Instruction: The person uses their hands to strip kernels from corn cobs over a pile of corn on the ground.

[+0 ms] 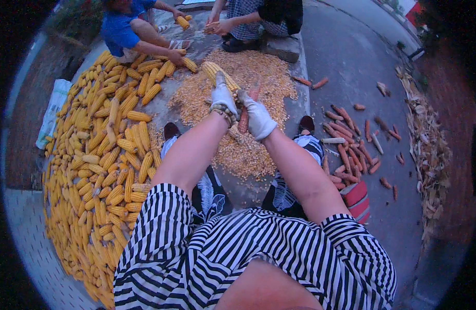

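nearest you is your striped shirt. past it, your gloved left hand has its grip closed around a yellow ear, tipped away and to the left. your gloved right hand has its grip wrapped round a reddish cob, slanted just beside the ear. both are held over loose kernels spread on the ground. to the left lies a large heap of ears; to the right, scattered cobs, then dry husks. beyond the kernels, a person in blue handles ears near a person in black.
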`<state>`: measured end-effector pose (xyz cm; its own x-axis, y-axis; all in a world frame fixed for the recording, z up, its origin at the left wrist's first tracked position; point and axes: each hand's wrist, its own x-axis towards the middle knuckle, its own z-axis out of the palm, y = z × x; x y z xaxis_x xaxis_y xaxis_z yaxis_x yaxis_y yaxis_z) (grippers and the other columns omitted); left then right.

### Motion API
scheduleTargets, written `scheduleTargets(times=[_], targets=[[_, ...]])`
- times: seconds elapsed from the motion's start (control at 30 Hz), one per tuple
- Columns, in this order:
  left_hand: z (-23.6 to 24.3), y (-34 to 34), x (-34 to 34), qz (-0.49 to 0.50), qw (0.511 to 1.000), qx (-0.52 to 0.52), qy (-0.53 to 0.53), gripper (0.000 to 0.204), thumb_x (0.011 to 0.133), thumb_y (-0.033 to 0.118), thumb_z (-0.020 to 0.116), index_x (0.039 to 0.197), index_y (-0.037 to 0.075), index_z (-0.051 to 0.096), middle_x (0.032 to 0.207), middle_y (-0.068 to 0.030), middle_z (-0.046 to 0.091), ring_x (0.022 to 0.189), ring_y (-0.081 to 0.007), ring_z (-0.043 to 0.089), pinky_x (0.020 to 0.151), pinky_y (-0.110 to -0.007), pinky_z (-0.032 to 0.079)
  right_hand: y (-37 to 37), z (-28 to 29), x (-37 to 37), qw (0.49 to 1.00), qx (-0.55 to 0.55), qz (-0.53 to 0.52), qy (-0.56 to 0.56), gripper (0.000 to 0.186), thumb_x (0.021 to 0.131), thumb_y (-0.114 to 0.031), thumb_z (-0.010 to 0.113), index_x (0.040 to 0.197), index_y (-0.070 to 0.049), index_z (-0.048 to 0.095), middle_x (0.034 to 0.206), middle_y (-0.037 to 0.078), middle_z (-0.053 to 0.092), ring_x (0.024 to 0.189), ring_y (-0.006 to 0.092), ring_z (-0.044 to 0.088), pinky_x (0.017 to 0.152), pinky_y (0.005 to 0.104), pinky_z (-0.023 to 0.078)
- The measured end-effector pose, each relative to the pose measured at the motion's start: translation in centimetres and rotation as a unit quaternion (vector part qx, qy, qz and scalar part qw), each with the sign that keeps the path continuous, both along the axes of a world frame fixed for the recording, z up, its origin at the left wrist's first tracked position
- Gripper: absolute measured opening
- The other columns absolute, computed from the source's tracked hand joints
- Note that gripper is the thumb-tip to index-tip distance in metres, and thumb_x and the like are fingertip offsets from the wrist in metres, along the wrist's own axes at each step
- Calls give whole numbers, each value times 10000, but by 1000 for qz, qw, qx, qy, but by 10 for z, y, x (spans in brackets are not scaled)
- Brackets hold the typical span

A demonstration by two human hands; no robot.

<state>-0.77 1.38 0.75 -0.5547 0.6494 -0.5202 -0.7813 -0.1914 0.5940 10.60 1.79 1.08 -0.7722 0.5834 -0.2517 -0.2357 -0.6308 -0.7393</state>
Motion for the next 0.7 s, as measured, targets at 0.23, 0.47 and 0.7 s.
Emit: scheduleTargets(times=[0.23,0.47,0.7], targets=[[12,3,26,70,910,-95,398,555,839,484,535,1102,-1,470,1015,-133,582,883,-242,550,789,-348,429,9,-19,-6,992,-81,-23,94,490,875,-389,533,1206,-40,444,1152,99,531,1022,197,525,862,346,439],[17,-5,11,39,961,-56,268,573,827,470,565,1182,42,429,1027,-114,568,865,-226,555,748,-362,461,2,-3,0,999,-36,3,41,493,872,-423,520,1193,-52,475,1045,83,571,979,192,551,838,333,461],[9,0,28,56,922,15,384,492,843,418,570,1148,61,423,941,-98,587,792,-205,562,679,-326,463,0,-11,-11,993,-53,-74,75,510,872,-394,534,1277,-119,391,1127,86,527,1003,206,538,852,344,452]])
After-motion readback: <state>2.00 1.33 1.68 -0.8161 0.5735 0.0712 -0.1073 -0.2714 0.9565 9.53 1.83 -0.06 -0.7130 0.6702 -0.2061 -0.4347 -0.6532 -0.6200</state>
